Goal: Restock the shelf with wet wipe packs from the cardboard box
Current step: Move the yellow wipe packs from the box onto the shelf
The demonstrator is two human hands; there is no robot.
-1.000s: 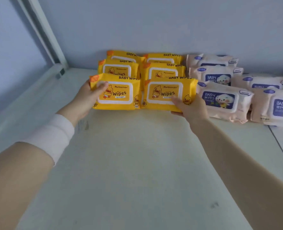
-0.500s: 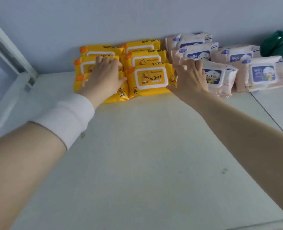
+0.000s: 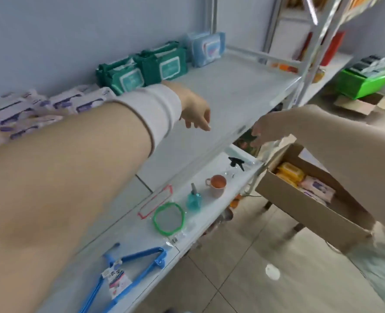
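Nearest you, on the lower shelf (image 3: 212,224): blue hangers (image 3: 139,259), a green ring (image 3: 156,222), a teal bottle (image 3: 193,199) and an orange cup (image 3: 217,185).

The cardboard box (image 3: 300,202) is just right of that shelf, under your right forearm, with its top open. Inside it are yellow wipe packs (image 3: 291,173) and, beside them, a pink pack (image 3: 318,187) with a purple label. Both are soft, flat pouches.

Your right hand (image 3: 262,132) is at the front edge of the upper shelf (image 3: 232,91), above the box's far corner. It's blurred; the fingers look loose and hold nothing.

Your left hand (image 3: 195,111), with a white wristband (image 3: 155,109) behind it, hangs over bare shelf surface. Its fingers droop, slightly curled, and it is empty.

Along the back wall of the upper shelf, from left to right: pink packs (image 3: 29,109) with purple labels lying flat, dark green packs (image 3: 142,73) standing with pale lid flaps, and a light blue pack (image 3: 207,49).

Far right there is a green crate (image 3: 367,82).
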